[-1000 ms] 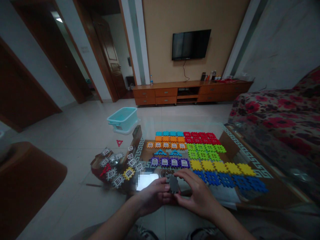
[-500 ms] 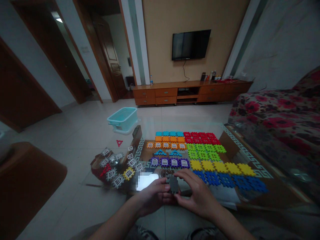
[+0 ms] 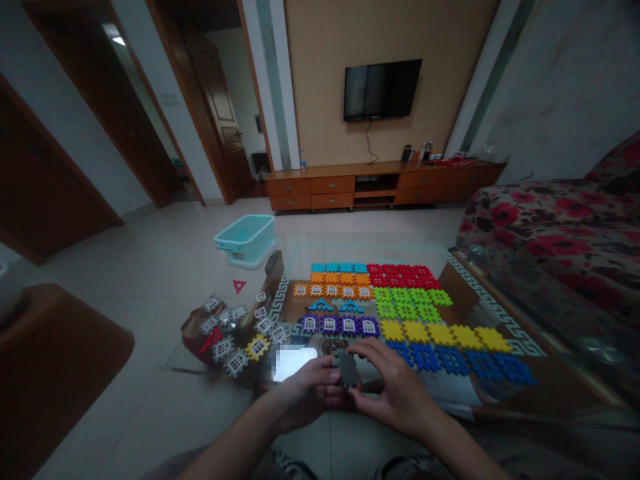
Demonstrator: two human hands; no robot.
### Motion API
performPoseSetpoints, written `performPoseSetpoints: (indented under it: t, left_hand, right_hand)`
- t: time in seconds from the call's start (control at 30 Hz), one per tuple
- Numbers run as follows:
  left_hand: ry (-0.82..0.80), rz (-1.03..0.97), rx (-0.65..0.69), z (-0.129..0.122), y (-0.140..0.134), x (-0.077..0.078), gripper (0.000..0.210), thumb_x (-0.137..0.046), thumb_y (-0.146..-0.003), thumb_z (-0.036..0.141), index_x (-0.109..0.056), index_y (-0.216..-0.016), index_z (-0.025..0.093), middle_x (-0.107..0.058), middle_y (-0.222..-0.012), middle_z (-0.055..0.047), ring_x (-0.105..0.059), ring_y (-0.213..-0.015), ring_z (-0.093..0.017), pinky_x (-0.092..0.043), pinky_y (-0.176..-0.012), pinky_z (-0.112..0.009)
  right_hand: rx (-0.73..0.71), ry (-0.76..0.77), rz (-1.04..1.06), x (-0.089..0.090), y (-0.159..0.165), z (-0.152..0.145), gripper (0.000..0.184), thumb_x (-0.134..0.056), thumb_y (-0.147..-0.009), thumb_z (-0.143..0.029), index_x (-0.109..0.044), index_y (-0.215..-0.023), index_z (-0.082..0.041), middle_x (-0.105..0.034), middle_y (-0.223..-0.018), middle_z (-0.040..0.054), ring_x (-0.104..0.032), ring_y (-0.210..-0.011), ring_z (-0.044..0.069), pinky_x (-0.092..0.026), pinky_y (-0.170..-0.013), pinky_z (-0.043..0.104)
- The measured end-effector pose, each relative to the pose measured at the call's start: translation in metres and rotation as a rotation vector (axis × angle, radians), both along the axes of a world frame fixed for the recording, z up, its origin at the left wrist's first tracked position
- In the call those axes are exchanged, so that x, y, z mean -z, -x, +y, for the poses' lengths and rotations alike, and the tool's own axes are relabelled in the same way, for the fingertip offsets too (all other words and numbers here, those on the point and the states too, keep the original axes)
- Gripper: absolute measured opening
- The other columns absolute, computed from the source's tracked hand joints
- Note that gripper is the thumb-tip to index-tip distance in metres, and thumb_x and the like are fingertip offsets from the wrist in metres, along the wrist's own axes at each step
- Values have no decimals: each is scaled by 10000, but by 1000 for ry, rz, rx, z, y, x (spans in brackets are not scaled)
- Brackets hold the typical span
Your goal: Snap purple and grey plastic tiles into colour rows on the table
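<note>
A dark grey notched building tile point(image 3: 347, 370) is held between my two hands over the near edge of the glass table point(image 3: 555, 380). My left hand point(image 3: 311, 393) grips its left side, thumb on top. The fingers of my right hand point(image 3: 393, 390) pinch it at its upper and lower right edges. Just beyond lie purple window tiles point(image 3: 339, 325), with blue tiles point(image 3: 453, 360) and yellow tiles point(image 3: 440, 333) to the right. Loose grey window tiles point(image 3: 237, 362), one yellow window tile point(image 3: 257, 347) and a red triangular piece point(image 3: 210, 340) lie to the left.
Orange tiles point(image 3: 340, 278), red tiles point(image 3: 403, 275) and green tiles point(image 3: 407, 303) lie in rows farther back. A bright, partly pixelated rectangle point(image 3: 300, 363) is left of my hands. A turquoise bin point(image 3: 247, 240) stands beyond the table's left. A floral sofa point(image 3: 550, 220) is at right.
</note>
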State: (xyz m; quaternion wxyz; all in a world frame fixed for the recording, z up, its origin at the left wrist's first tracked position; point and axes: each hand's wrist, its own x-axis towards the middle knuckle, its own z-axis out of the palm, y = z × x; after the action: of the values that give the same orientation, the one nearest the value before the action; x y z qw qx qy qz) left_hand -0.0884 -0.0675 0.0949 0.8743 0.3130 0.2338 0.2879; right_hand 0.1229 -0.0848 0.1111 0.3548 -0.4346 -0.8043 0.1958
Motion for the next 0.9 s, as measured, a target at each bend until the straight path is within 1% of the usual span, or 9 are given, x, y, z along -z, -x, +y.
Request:
performPoseSetpoints:
  t: [0.2,0.57,0.9]
  left_hand:
    - [2,2,-2,1,0,1,388,-759,-791,241,-651,-1150,141,-707,-1028,-131,-690,-905,-217,-473,-887,-348]
    - [8,-3,4,1,0,1,378,-769,-782,253,-658,-1129,153,-712,-1011,-113,-690,-882,-197,-481,-891,-339]
    - [4,-4,5,1,0,1,366,-744,-796,240,-657,-1141,155,-707,-1026,-113,-687,-908,-203,-477,-892,-340]
  right_hand:
    - [-1,8,14,-2,1,-1,500,-648,-696,-132,-573,-1183,-215,-633,-1150,103,-628,-1060,267,-541,-906,430]
    - [-7,6,14,-5,2,-1,499,-629,-687,-112,-577,-1170,-224,-639,-1118,93,-631,-1024,256,-547,-873,412]
    - [-14,30,-2,-7,1,-2,494,-646,-694,-107,-568,-1169,-218,-632,-1131,91,-625,-1040,250,-539,-892,390]
